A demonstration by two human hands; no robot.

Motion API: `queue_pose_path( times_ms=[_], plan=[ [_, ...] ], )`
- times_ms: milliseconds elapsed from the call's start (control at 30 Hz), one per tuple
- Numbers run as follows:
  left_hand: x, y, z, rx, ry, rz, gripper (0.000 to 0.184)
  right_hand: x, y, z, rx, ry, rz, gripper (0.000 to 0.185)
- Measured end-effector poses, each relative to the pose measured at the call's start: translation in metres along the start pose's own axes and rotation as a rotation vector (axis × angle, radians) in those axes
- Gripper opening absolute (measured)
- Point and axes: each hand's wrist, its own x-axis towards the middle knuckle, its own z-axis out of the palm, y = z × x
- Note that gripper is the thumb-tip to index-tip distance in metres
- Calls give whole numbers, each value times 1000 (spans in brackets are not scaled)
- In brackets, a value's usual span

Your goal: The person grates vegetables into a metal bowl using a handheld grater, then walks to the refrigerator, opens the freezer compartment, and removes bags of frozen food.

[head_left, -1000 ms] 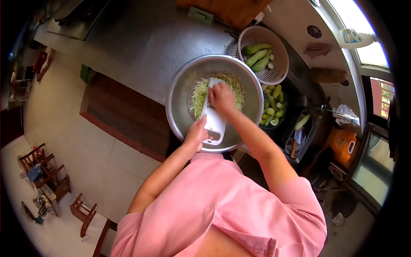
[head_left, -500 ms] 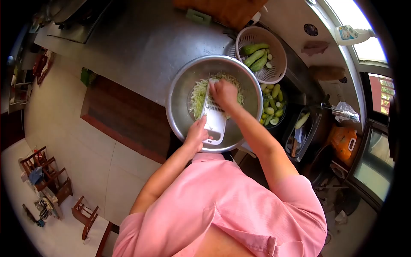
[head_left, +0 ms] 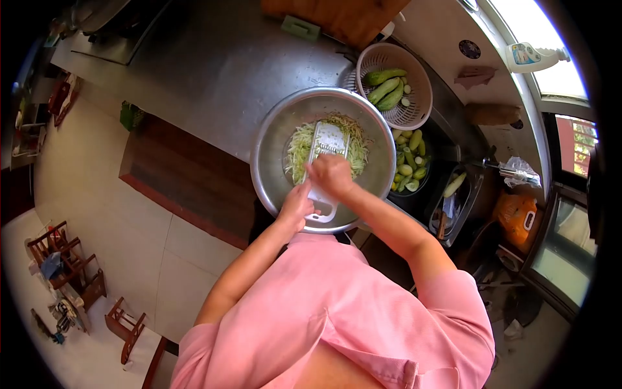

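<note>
Shreds (head_left: 300,148) heaped, cucumbers (head_left: 383,91) left whole; left hand (head_left: 297,206) grips grater (head_left: 331,135), right hand (head_left: 331,176) curls over it, contents hidden!

Left hand (head_left: 296,206) gripping a white grater (head_left: 331,136), right hand (head_left: 332,175) over its middle, pale green shreds (head_left: 299,152) in metal bowl (head_left: 273,142)

We look down on a grey metal worktop (head_left: 214,87), its surface softly shining, across the upper middle of the frame. At its edge, in the centre, we see a wide metal bowl (head_left: 273,176); just beyond, to the upper right, a pale slatted colander (head_left: 425,94). Near the top edge we spot a small green block (head_left: 300,28) beside a brown wooden panel (head_left: 334,16).
</note>
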Motion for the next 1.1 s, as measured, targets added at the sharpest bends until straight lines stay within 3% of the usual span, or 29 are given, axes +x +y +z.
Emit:
queue_pose_path(
  times_ms=[67,233,300,333,400,567,733,800,867,933,1100],
  plan=[
    [-5,3,-3,-113,0,-96,34,29,21,3,-81,15,172,34],
    [-8,11,0,-84,-7,-84,33,59,66,16,-85,-43,388,32],
    [-7,13,5,-84,16,-92,34,56,73,4,146,-234,502,24],
    [-8,14,6,-84,12,-88,34,50,77,-1,142,-231,500,24],
    [-10,19,7,-85,-1,-100,32,39,78,-10,299,-297,244,17],
    [-15,27,8,-63,-58,-91,29,29,74,-24,340,-343,240,19],
    [-48,49,23,31,-43,-50,25,24,62,-49,374,-176,311,23],
    [-63,55,20,91,-35,5,23,17,62,-59,558,63,472,23],
    [-78,59,15,104,-8,27,23,7,72,-87,766,-57,776,21],
    [-90,62,4,179,22,114,26,-12,92,-107,1035,147,887,21],
    [-124,70,-6,230,87,91,25,-92,176,-127,1167,521,1282,22]
  ],
)
